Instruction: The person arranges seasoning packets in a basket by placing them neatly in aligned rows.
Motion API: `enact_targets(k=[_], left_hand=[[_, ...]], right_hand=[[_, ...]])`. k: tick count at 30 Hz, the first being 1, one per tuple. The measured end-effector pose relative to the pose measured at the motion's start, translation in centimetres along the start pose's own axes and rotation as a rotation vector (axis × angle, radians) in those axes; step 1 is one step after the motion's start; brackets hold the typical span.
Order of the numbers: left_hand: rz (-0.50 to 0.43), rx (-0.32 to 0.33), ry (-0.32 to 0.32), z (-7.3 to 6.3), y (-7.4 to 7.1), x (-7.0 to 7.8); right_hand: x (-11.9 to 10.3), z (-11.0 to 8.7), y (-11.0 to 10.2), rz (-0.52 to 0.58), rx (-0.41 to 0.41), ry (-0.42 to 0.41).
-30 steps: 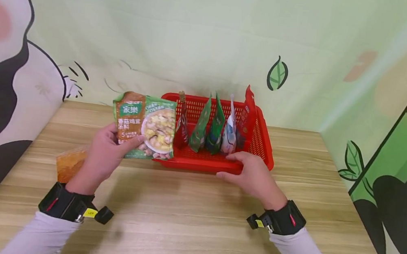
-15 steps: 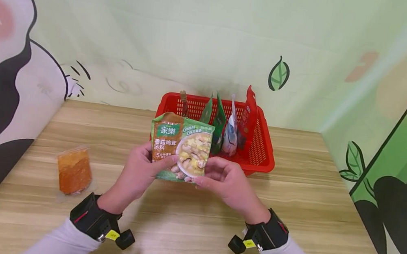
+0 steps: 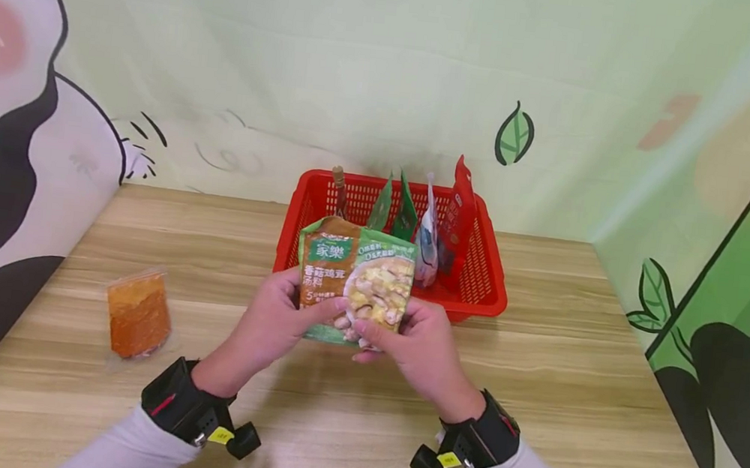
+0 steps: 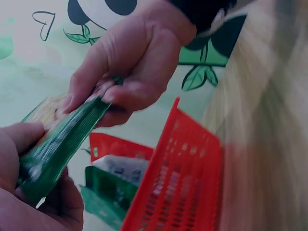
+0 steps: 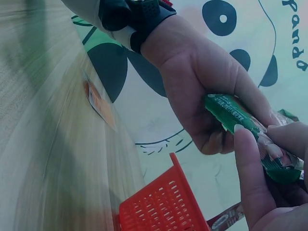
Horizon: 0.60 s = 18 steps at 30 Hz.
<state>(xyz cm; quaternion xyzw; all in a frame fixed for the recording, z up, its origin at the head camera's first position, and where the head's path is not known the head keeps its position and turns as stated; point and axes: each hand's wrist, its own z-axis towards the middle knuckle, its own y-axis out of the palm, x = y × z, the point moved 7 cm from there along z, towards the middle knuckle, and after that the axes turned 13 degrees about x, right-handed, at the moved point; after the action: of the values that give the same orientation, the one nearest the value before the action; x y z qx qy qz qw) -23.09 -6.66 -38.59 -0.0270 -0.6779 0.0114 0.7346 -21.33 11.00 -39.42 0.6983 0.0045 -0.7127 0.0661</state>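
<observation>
A green and brown soup mix packet (image 3: 326, 274), its front showing a bowl of soup, is held up before the red basket (image 3: 486, 305). My left hand (image 3: 271, 322) grips its left side with the thumb across the front. On the lower right my right hand (image 3: 428, 352) pinches it, thumb in front and fingers behind. In the left wrist view the packet's green bottom edge (image 4: 67, 144) spans between both hands. The right wrist view shows the left hand (image 5: 197, 82) around one end of the packet (image 5: 231, 113).
Inside the basket stand a bottle (image 3: 340, 191), green packets (image 3: 406, 214), a white and blue packet (image 3: 426, 246) and a tall red packet (image 3: 459, 223). A clear bag with orange contents (image 3: 138, 317) lies on the table at the left. A printed cloth wall rises behind.
My left hand has carried the soup mix packet rightward and lower, in front of the basket. My right hand has come from the basket's front rim and taken hold of the packet's right side.
</observation>
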Motion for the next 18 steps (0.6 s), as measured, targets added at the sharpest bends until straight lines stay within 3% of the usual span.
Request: enact_targets(k=[4, 7, 9, 13, 16, 18], left_hand=[[0.094, 0.003, 0.114, 0.2, -0.3, 1.2], [0.125, 0.092, 0.172, 0.3, -0.9, 2.1], [0.17, 0.176, 0.245, 0.2, -1.0, 2.9], [0.329, 0.291, 0.5, -0.5, 0.1, 4.9], [0.433, 0.316, 0.692, -1.4, 1.7, 6.4], [0.467, 0.315, 0.77, -2.0, 2.7, 7.0]], right_hand=[[-0.4, 0.1, -0.5, 0.003, 0.027, -0.029], [-0.6, 0.4, -1.0, 0.023, 0.068, -0.035], [-0.8, 0.6, -1.4, 0.035, 0.113, -0.049], [-1.3, 1.0, -2.0, 0.051, 0.2, -0.108], [-1.8, 1.0, -2.2, 0.038, 0.249, -0.192], [-2.3, 0.8, -2.1, 0.001, 0.285, -0.281]])
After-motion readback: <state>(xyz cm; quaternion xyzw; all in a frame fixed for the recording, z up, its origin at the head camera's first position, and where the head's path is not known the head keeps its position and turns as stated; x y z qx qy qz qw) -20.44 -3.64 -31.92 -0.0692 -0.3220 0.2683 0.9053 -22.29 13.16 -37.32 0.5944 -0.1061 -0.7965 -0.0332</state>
